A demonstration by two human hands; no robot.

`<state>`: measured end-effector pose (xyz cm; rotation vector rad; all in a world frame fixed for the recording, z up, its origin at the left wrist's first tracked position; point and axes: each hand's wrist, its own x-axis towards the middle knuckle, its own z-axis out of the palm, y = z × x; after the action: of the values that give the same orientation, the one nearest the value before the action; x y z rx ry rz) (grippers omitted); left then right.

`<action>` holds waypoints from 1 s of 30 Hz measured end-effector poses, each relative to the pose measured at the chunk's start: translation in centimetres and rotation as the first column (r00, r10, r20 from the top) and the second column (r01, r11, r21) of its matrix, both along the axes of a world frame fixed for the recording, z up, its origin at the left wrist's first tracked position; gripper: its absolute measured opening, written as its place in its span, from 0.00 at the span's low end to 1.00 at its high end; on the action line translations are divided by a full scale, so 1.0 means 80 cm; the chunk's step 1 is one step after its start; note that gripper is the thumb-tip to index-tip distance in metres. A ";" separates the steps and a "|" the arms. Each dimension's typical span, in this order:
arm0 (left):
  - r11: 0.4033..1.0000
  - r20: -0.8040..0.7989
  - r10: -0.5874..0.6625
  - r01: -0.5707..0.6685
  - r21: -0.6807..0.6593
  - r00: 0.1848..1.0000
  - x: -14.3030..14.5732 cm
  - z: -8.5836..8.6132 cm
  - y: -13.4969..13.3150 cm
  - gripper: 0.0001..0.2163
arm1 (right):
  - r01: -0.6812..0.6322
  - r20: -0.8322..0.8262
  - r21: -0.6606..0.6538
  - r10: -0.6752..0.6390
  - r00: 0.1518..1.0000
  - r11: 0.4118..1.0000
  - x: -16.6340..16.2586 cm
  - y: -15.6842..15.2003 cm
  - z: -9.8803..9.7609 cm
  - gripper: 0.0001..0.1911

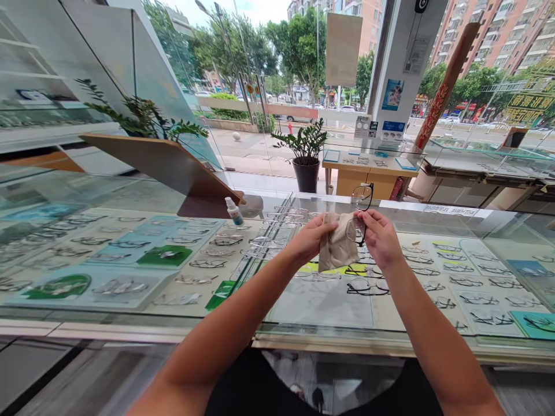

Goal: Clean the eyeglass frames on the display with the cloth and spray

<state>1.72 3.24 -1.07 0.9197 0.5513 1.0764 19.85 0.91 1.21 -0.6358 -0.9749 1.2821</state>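
Above the glass counter, my left hand (313,236) is closed on a beige cleaning cloth (338,248) that hangs down below the fingers. My right hand (381,238) pinches a pair of dark-framed eyeglasses (363,199), turned on end with one lens above the other. The cloth lies against the lower lens, beside the fingers of my right hand. A small white spray bottle (235,211) stands on the counter, left of my hands.
Rows of eyeglasses (208,263) lie in the glass display counter (316,312), with several frames near its middle. A mirror-like brown board (173,167) leans at the left. Beyond are a potted plant (306,167) and a wooden display table (368,179).
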 end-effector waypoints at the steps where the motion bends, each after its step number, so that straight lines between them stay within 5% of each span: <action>1: 1.000 0.004 0.008 -0.008 -0.003 1.000 0.000 -0.001 0.001 0.16 | 0.006 -0.004 0.008 -0.006 1.000 1.000 0.001 0.001 0.000 0.15; 15: 0.984 -0.093 0.139 -0.127 0.124 0.986 0.003 -0.013 0.009 0.28 | 0.098 -0.095 0.090 -0.089 0.991 0.991 0.013 0.007 0.005 0.16; 30: 0.979 -0.215 0.190 -0.169 0.112 0.958 0.007 0.011 -0.011 0.28 | 0.134 -0.077 -0.016 -0.134 0.988 0.991 0.014 0.021 -0.011 0.11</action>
<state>2.28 2.34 -0.15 1.0967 0.7902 1.1760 21.00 2.62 0.31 -0.6447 -0.8477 1.1853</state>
